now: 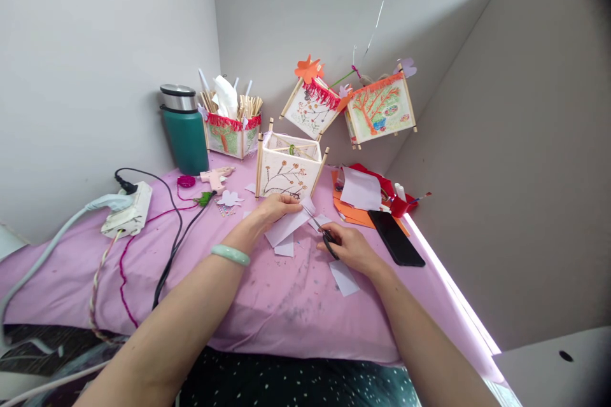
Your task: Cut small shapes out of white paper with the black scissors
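Observation:
My left hand [278, 208] is closed on a piece of pale lilac paper [287, 227], pinching it near its upper end. In my right hand [352, 244] is a pair of black-handled scissors [328, 240], fingers wrapped round the handles. The scissor blades point up and left and meet the paper's right edge; whether they are parted is too small to tell. Loose paper scraps [344, 277] lie beneath and beside both hands. Just behind my left hand stands a white paper lantern [291, 168] on a wooden stick frame, with a drawn flowering branch.
Two decorated lanterns [382, 109] hang at the back. A green tumbler [184, 133], a box of sticks [233, 133], a pink glue gun [217, 177] and a power strip [126, 211] with cables are on the left. Right are a black phone [396, 238] and orange paper [354, 213].

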`<state>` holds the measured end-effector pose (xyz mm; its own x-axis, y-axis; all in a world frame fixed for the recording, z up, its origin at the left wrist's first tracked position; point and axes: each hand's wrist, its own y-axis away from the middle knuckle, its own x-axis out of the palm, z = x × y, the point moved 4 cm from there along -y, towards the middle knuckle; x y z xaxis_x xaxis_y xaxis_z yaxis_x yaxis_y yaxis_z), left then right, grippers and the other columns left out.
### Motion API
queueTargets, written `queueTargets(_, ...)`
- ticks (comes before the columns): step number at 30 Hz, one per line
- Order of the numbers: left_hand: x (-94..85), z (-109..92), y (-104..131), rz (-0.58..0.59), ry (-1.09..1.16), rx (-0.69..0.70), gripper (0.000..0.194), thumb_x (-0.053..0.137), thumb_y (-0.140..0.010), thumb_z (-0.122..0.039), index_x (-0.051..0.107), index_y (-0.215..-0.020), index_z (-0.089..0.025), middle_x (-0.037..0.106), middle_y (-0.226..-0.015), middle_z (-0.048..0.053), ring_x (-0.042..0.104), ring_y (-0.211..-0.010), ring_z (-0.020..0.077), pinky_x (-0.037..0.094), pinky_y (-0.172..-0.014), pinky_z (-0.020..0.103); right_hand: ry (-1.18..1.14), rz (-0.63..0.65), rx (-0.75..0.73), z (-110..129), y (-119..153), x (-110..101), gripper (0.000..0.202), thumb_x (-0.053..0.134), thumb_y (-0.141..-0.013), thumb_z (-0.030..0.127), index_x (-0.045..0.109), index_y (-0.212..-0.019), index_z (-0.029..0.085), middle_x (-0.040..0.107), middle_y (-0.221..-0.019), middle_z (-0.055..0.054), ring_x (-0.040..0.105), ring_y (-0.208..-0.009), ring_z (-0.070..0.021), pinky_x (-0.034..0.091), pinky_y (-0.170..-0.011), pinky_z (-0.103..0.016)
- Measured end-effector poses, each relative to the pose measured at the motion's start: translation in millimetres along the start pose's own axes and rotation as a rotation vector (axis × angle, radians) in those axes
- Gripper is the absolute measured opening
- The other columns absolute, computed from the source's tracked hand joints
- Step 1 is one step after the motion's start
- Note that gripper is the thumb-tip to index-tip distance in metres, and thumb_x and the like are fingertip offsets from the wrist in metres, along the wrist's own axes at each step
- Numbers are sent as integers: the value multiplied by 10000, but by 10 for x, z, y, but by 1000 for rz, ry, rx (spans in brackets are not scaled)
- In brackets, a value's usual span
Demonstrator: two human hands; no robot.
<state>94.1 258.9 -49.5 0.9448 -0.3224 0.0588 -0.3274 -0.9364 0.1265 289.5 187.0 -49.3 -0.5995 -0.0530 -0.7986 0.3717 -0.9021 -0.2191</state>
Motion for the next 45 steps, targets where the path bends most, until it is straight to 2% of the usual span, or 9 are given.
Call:
queueTargets(7,-2,-17,17,-11,-41,-9,300,786,-527,-340,645,-680,-124,578,-567,-4,475,-478,96,315,-468,230,7,-30,-11,-36,-13,6,340,645,-796,489,642,-997,215,557,-649,28,481,-583,-132,347,-581,-242)
queueTargets(17,-25,13,-8,49,-66,12,299,783,-541,-364,652,-666,-126,575,-556,-2,471,-466,91,292,-454,225,90,-45,-26,-2,2,-16,321,654,-790,487,648,-977,227,593,-676,20,501,-593,-136,350,-589,-242)
queueTargets(26,28,73,-26,86,-55,-30,309,776,-548,-324,716,-774,-123,645,-617,27,531,-495,116,373,-484,234,111,-33,-28,20,0,-14,334,649,-788,490,647,-997,229,618,-707,13,519,-603,-141,354,-585,-246)
queueTargets(36,82,3,58,75,-43,-60,277,787,-537,-298,702,-723,-112,636,-584,28,529,-472,117,358,-459,234,110,-29,-13,11,-16,23,324,602,-826,476,639,-1028,226,631,-715,10,543,-612,-142,356,-586,-248)
queueTargets(45,78,20,37,95,-21,-65,250,791,-541,-295,698,-698,-125,642,-593,29,536,-480,124,372,-472,241,102,-38,-23,-2,-21,20,319,610,-826,478,640,-1019,225,635,-708,7,552,-613,-146,360,-591,-248)
